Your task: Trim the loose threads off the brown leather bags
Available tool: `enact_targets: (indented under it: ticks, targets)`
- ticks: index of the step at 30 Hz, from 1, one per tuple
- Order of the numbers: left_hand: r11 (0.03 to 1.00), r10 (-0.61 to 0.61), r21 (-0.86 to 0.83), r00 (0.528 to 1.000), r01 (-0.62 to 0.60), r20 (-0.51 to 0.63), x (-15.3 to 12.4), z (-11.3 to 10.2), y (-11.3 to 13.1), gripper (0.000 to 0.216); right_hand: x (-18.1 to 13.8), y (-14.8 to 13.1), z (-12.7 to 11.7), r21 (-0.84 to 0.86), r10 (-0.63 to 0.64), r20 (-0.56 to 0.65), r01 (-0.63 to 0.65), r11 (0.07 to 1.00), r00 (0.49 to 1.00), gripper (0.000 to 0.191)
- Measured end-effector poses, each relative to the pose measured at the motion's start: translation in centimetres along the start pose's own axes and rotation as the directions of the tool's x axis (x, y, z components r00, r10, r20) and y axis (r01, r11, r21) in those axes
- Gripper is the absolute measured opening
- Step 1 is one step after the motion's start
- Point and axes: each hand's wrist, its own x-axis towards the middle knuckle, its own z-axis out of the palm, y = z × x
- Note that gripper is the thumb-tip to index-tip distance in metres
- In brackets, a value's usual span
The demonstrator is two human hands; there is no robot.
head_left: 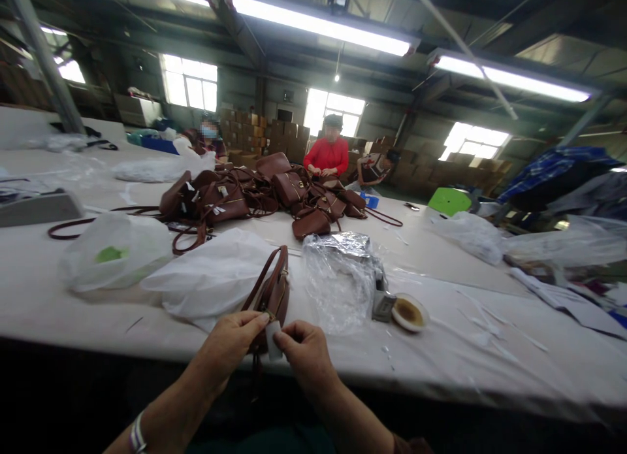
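Observation:
A brown leather handbag (274,291) with thin handles stands at the table's front edge, directly before me. My left hand (235,343) is closed in a pinch on the near end of the handbag, close to its zipper. Between the thumb and fingers of my right hand (307,355) is a small white tag (273,341), which hangs against the bag's near end. The left fingertips meet the tag's upper edge. What fastens the tag, if anything, is too small to make out.
Behind lies a heap of brown handbags (294,189). White cloth bags (215,274) are at left; clear plastic packets (337,287), a grey box (383,306) and a dish with brown contents (409,312) are at right. Across the table a person in red (327,155) works among others.

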Motion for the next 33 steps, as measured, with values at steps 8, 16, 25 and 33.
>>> enact_targets:
  ticks: [8, 16, 25, 33]
  targets:
    - [1.000, -0.024, -0.007, 0.999, 0.023, -0.040, -0.3, 0.1, 0.5, 0.032, 0.8, -0.5, 0.1, 0.047, -0.010, 0.010, 0.010, 0.999, 1.000, 0.020]
    - [0.998, 0.039, -0.042, 0.998, -0.041, -0.041, -0.1, -0.7, -0.5, 0.036, 1.9, -0.5, 0.4, 0.070, 0.000, 0.055, -0.004, 0.998, 0.998, 0.019]
    - [0.996, 0.066, 0.068, 0.994, -0.060, -0.083, -1.4, -1.5, -2.2, 0.047, 1.9, -0.9, 2.2, 0.173, 0.076, 0.061, -0.085, 0.981, 0.995, 0.026]
    - [0.979, 0.165, 0.149, 0.974, -0.142, -0.156, -0.3, -0.9, -1.9, 0.038, 1.1, -0.7, 2.6, 0.261, 0.103, 0.068, -0.117, 0.958, 0.992, 0.036]
